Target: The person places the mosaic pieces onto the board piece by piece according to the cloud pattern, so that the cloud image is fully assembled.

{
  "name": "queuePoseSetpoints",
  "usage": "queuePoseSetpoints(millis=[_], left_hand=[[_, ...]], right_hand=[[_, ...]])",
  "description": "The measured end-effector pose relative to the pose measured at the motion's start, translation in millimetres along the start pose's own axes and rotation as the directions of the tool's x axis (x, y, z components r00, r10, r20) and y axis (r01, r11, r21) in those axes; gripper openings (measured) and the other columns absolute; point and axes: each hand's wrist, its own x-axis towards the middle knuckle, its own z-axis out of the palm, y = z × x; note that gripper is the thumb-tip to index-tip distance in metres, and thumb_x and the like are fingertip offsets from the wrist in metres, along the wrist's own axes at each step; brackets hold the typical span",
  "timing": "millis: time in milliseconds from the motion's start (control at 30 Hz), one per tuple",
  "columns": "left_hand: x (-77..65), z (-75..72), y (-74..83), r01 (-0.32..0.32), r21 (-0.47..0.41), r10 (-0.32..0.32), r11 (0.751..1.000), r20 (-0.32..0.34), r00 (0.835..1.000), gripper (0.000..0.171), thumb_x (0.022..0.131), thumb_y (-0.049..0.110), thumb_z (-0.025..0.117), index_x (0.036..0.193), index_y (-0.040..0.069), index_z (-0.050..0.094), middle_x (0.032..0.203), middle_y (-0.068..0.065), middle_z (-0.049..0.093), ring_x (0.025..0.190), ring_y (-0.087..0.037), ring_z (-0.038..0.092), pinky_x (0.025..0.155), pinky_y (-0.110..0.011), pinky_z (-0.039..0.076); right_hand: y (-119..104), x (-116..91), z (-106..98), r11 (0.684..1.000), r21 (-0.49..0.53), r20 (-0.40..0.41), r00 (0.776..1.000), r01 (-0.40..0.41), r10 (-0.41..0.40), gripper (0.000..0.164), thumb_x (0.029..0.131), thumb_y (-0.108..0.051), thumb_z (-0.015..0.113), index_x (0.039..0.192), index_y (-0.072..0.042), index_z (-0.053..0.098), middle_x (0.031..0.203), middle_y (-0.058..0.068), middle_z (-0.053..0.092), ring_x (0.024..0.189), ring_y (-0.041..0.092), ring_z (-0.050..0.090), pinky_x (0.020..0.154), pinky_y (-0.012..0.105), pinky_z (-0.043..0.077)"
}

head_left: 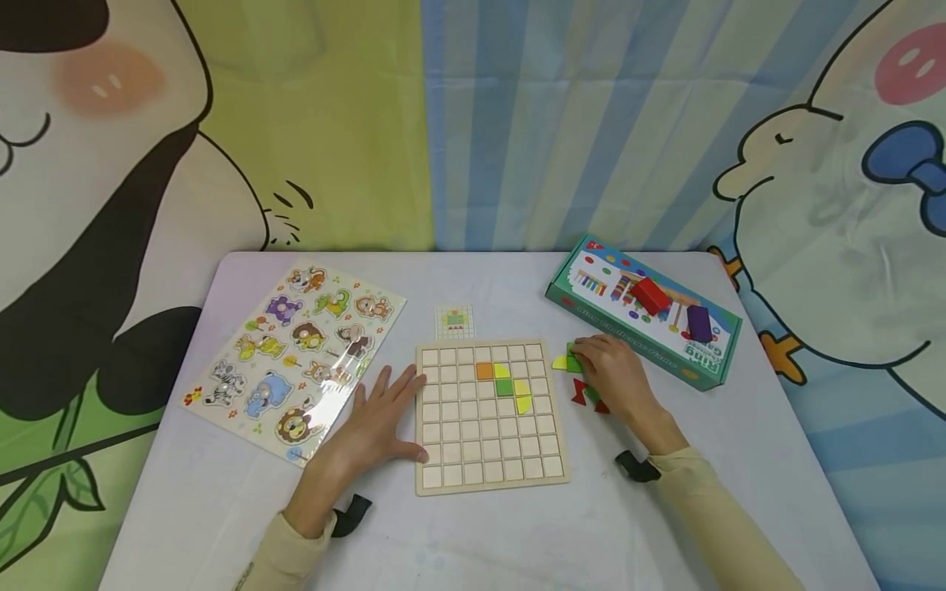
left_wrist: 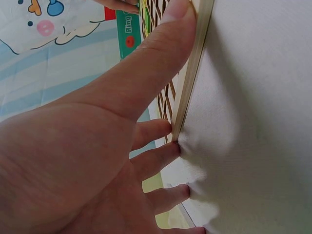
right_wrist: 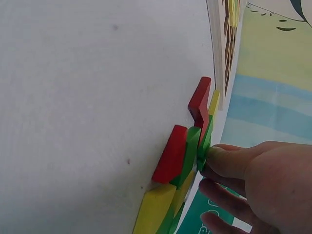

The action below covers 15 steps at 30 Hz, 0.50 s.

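Observation:
A wooden grid board (head_left: 451, 410) lies at the table's middle, with an orange square (head_left: 484, 372), a green square (head_left: 504, 387) and several yellow pieces (head_left: 523, 405) in its cells. My left hand (head_left: 378, 423) is spread along its left side; the thumb rests on the rim and two fingertips are right at the edge. To the board's right, my right hand (head_left: 619, 379) pinches a green block (right_wrist: 204, 146) between thumb and forefinger. Around it lie a yellow piece (head_left: 559, 363), red pieces (head_left: 579, 391) and other green ones, partly hidden under the hand.
Behind the board lies a small pattern card (head_left: 454, 322). An animal puzzle sheet (head_left: 284, 357) is at the left. At the back right is a green box (head_left: 599, 283) with a red block (head_left: 650, 295) and a purple block (head_left: 699, 323) on top.

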Motion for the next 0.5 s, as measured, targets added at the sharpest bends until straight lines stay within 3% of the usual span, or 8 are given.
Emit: queuePoseSetpoints(millis=[500], left_hand=[[-1.4,-1.3,0.0,-0.003,-0.01,0.003,1.0,-0.003,1.0,0.117,0.067,0.038,0.091,0.161,0.01,0.028,0.17,-0.013,0.016,0.156,-0.047,0.002,0.117,-0.077,0.0]], right_hand=[[5.2,-0.9,-5.6,0.997,0.035,0.034,0.997,-0.07,0.069,0.02,0.091,-0.008,0.075,0.11,-0.003,0.077,0.111,0.012,0.077,0.107,0.032,0.069,0.097,0.052,0.055]])
